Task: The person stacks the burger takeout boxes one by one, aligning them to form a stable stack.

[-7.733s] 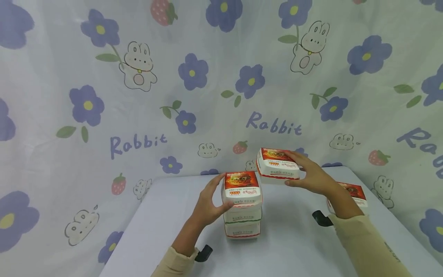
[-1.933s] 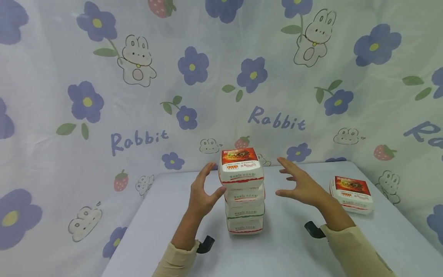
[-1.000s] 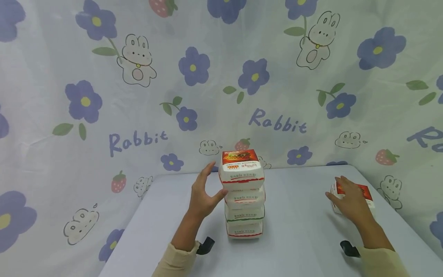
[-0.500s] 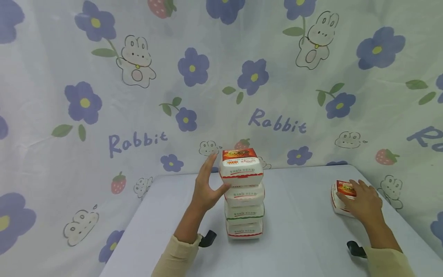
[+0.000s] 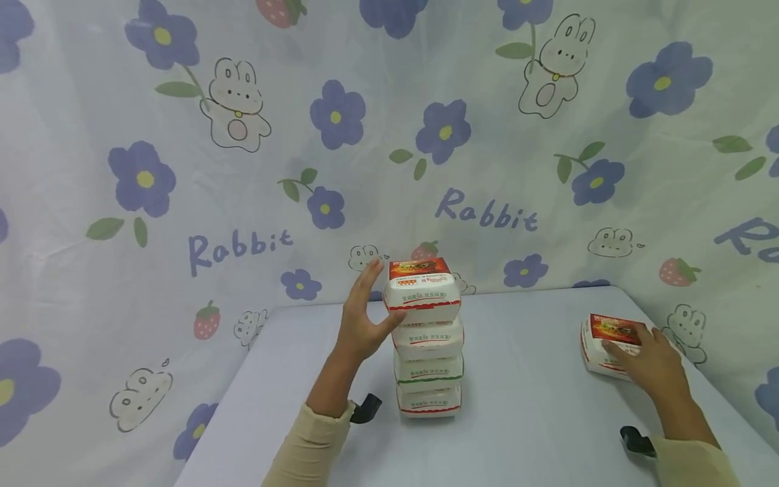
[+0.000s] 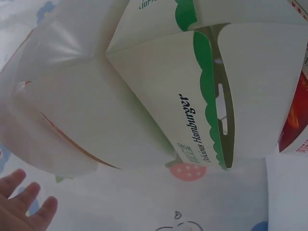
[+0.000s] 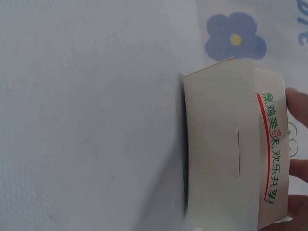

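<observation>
Several white hamburger boxes with red-printed lids stand in a stack [image 5: 429, 372] in the head view. The top box [image 5: 422, 297] sits slightly left of those below. My left hand [image 5: 363, 328] is at its left side, fingers extended, thumb by its lower front corner. In the left wrist view, a box with a green scalloped edge [image 6: 149, 96] shows, and my fingertips stand apart from the boxes. My right hand [image 5: 657, 362] spreads over the right part of a single hamburger box [image 5: 608, 338] on the table, thumb across its front. Fingers [image 7: 299, 168] lie along its lid side in the right wrist view.
The boxes stand on a white-covered table [image 5: 517, 406]. Behind it hangs a curtain [image 5: 377, 169] printed with flowers, rabbits and strawberries. Black wrist mounts [image 5: 637, 441] protrude beside the sleeves.
The hamburger box my right hand held earlier now tops the stack. That hand has gone right to the single box and shifted rightward across it. My left hand has risen slightly beside the stack.
</observation>
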`<state>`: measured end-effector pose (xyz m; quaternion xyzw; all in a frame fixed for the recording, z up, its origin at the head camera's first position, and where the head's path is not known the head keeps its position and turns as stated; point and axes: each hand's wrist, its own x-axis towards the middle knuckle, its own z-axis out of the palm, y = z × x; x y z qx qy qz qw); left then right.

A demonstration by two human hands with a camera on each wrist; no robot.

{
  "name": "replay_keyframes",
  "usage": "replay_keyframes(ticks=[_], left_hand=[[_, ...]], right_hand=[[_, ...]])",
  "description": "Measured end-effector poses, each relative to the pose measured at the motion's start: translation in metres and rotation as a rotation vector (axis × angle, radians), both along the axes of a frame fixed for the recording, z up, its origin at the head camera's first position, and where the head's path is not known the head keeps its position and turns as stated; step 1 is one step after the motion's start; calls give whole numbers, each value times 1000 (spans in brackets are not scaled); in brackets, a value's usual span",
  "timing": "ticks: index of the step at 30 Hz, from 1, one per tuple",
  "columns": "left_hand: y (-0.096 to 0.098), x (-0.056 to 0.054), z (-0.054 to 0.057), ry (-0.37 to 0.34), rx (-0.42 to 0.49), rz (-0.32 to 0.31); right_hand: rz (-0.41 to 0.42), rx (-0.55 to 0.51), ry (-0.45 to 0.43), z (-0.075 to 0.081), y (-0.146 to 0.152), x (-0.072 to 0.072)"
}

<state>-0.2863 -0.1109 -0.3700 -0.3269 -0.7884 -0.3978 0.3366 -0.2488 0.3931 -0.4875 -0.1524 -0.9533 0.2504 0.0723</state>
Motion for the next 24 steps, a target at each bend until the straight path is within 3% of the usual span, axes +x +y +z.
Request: replay_keyframes(ticks=[3, 13, 18, 24], left_hand=[[0, 0, -1, -5, -7, -3], [0, 3, 0, 4, -26, -15], [-1, 5, 0, -6, -27, -13], [0, 5, 0, -20, -17, -23]], right_hand=[[50, -20, -52, -3, 1, -3], [246, -55, -88, -18, -6, -15], [311, -73, -58, -25, -7, -18], [321, -69, -8, -25, -12, -17]])
